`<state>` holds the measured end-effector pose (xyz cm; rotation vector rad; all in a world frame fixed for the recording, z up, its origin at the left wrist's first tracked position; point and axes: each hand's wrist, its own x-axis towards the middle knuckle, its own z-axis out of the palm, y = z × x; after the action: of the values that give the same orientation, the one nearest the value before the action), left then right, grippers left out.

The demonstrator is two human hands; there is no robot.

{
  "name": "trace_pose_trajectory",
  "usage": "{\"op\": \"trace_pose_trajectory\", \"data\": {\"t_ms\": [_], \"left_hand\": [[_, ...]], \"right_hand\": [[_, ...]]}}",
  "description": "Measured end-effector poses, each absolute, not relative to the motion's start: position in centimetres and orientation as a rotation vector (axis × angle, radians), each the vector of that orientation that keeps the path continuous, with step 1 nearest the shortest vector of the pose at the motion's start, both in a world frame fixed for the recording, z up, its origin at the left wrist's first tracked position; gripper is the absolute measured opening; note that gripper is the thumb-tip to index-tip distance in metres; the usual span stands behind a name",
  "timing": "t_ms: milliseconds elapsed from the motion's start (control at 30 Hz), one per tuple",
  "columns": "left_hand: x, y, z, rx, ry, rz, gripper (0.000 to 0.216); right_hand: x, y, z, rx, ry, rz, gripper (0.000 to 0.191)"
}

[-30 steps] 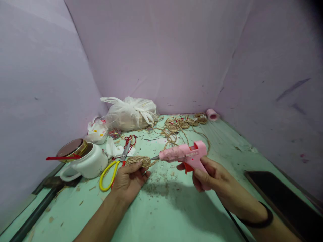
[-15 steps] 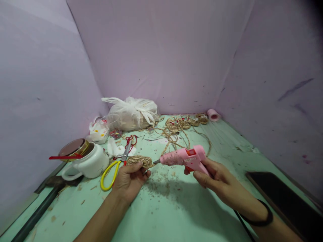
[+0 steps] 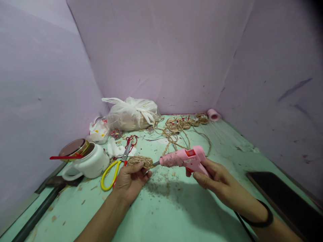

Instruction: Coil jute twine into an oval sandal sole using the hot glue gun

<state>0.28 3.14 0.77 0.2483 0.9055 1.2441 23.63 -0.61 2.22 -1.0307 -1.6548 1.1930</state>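
Note:
My left hand (image 3: 132, 181) pinches a coiled oval of braided straw rope (image 3: 140, 161) between thumb and fingers, just above the table. A pink hot glue gun (image 3: 183, 158) is gripped in my right hand (image 3: 217, 176), its body smeared with brown residue. The metal nozzle points left and meets the right end of the rope coil, or comes very close to it. Directly behind my left hand lie scissors (image 3: 111, 175) with yellow and red handles, blades pointing away. A dark band circles my right wrist.
At left stand a white mug (image 3: 94, 164), a round gold-rimmed lid (image 3: 75, 148) and a hammer (image 3: 58, 183). Farther back are a tied white plastic bag (image 3: 132, 114), rope coils with red beads (image 3: 176, 124) and a pink roll (image 3: 213, 115). A dark phone-like slab (image 3: 282, 198) lies right.
The glue gun has shifted slightly left, bringing its nozzle closer against the end of the rope coil. My left hand has barely moved.

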Motion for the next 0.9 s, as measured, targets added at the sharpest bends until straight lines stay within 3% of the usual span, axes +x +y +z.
{"op": "trace_pose_trajectory", "data": {"t_ms": [900], "left_hand": [[0.27, 3.15, 0.7, 0.239, 0.94, 1.223, 0.017]], "right_hand": [[23.58, -0.65, 2.57, -1.089, -1.632, 1.192, 0.032]]}}
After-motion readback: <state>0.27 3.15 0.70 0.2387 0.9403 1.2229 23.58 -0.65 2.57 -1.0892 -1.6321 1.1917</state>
